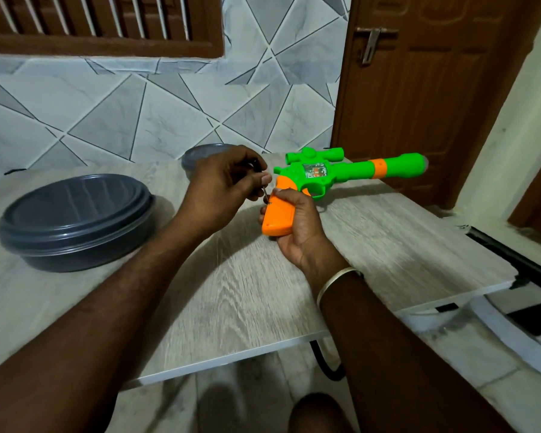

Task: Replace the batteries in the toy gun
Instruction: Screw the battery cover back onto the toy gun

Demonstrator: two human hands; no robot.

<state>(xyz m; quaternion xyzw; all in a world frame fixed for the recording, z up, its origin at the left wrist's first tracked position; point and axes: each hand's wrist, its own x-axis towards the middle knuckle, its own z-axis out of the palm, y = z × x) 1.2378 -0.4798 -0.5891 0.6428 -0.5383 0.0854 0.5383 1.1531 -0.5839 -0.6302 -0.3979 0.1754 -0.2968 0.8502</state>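
**Grip.** My right hand (297, 226) holds the orange grip (277, 217) of the gun (350, 171), fingers (262, 214) curled round it from beneath. My left hand (222, 185) pinches a small screwdriver (265, 195). Its tip sits on the grip's side near the upper end, presumably on a cover screw, though the screw is too small to make out.

**Position.** The gun is low over the worktop (231, 292), its green barrel pointing away to my right. I cannot tell whether the barrel rests on the surface.

**Handling.** I judge it to be hollow moulded plastic: light, stiff, smooth and a little slippery. The grip is the place to hold it, being the thickest section. The scope and barrel should not be levered. Heavy driver pressure could slip off or strip the soft plastic thread.

**Surface.** The worktop is pale wood-grain laminate, flat and hard, so a freed screw could roll. A lidded grey bowl (75, 220) stands to the left.

**Room.** Beyond are a grey tiled wall (138, 104) and, at right, a brown door (419, 89).
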